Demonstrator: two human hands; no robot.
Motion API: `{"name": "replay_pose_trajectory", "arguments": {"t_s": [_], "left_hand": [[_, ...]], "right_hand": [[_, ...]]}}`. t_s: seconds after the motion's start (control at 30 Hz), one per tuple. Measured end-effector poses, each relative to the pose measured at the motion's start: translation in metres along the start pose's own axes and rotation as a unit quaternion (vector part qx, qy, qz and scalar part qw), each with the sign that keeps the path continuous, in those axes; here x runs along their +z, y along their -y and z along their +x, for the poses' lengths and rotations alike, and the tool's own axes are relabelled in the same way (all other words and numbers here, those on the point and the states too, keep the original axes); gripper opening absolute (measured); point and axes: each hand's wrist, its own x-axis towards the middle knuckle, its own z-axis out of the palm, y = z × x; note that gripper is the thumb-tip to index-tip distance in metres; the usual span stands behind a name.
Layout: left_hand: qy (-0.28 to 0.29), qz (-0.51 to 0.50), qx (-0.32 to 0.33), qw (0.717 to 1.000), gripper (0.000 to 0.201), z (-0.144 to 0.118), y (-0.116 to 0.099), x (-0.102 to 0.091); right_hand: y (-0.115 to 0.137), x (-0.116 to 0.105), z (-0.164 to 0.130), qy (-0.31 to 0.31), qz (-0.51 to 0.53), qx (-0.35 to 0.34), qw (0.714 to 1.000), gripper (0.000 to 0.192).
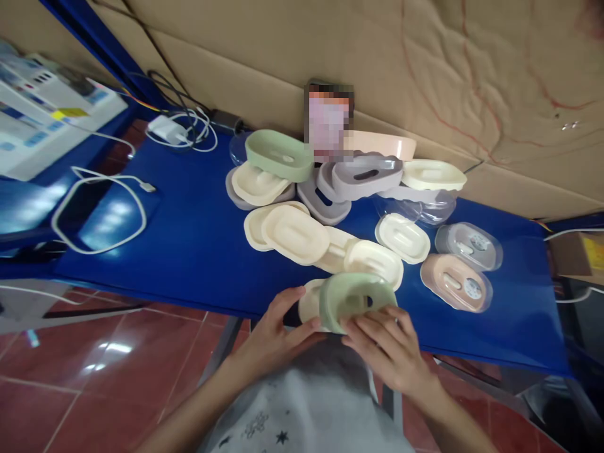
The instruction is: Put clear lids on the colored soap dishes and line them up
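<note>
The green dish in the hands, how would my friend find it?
Look at the near edge of the blue table. Both hands, left hand and right hand, grip a pale green oval dish there. Its neighbours are cream; the other green one sits far back.

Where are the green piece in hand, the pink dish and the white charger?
green piece [352, 301], head view, its upper wall
pink dish [455, 282], head view, middle of its top
white charger [165, 129], head view, its body
</note>
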Motion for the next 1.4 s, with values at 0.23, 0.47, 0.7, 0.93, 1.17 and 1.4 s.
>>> {"name": "replay_pose_trajectory", "arguments": {"t_s": [0.23,0.47,0.7,0.93,1.17,1.4], "left_hand": [[0.096,-0.007,0.036,0.995,0.040,0.005,0.004,-0.010],[0.067,-0.003,0.014,0.998,0.050,-0.005,0.009,-0.015],[0.095,0.003,0.034,0.995,0.039,-0.002,0.013,-0.017],[0.122,-0.026,0.021,0.992,0.059,0.003,0.012,-0.018],[0.098,-0.001,0.029,0.995,0.037,0.008,0.010,-0.017],[0.105,0.012,0.049,0.993,0.040,0.006,0.014,-0.018]], "right_hand": [[0.013,0.033,-0.024,0.066,0.019,-0.022,0.997,0.035],[-0.003,0.020,-0.041,0.049,0.002,0.038,0.998,0.035],[0.006,0.033,-0.048,0.023,0.059,0.005,0.998,0.028],[-0.008,0.036,-0.048,0.050,0.029,0.007,0.998,0.035],[-0.015,0.038,-0.048,0.075,0.012,0.028,0.997,0.037],[-0.002,0.039,-0.046,0.081,0.021,-0.005,0.997,0.037]]}}
